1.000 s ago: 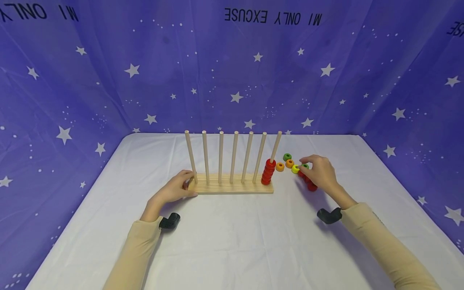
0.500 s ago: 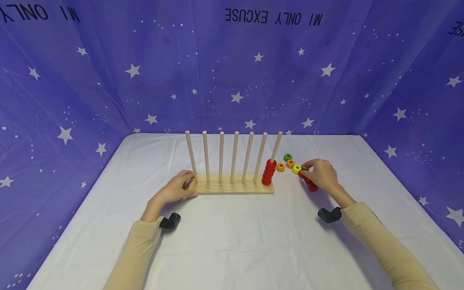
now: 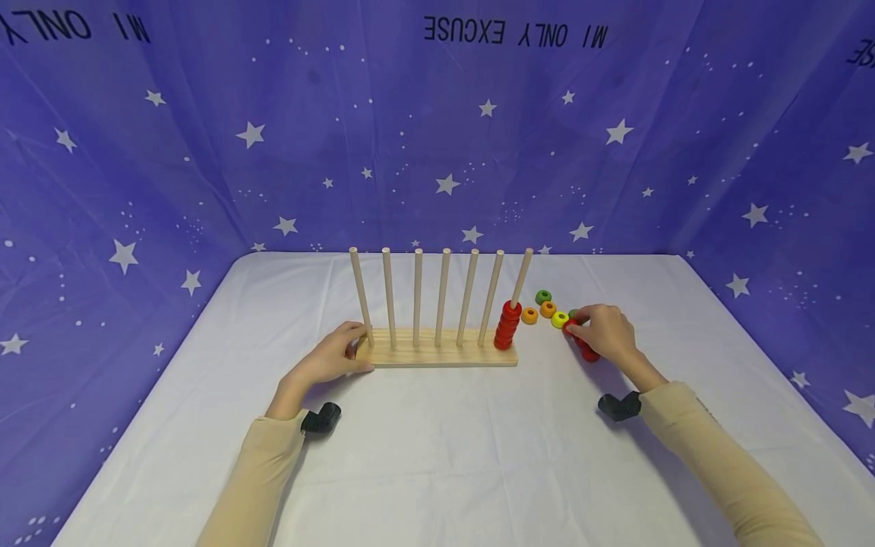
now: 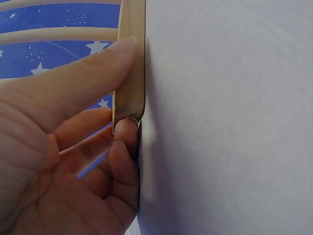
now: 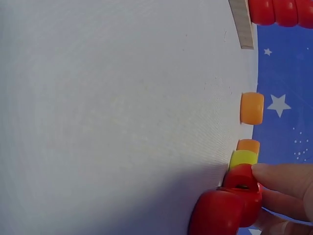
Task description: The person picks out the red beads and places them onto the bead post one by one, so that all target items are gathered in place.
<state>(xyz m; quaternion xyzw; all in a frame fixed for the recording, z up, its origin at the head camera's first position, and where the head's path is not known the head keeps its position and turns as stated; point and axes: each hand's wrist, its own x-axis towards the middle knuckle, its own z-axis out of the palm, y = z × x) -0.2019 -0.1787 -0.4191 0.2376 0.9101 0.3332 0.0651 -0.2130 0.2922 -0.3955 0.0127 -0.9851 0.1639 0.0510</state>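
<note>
In the head view a wooden peg rack with several upright pegs stands on the table. Red beads are stacked on its rightmost peg. My left hand grips the rack's left end; in the left wrist view the thumb lies on the front of the base and the fingers curl at its end. To the right of the rack, my right hand pinches a red bead, which is tilted so its hole shows. Another red bead lies right beside it. My right hand hides part of the bead group.
Two orange beads, a yellow bead and a green bead lie between the rack and my right hand. A second green bead is partly covered by the fingers. A starry purple cloth hangs behind the white table.
My right hand has lowered from above the beads and its fingers have come together on a red bead. My left hand stays on the rack's end.
</note>
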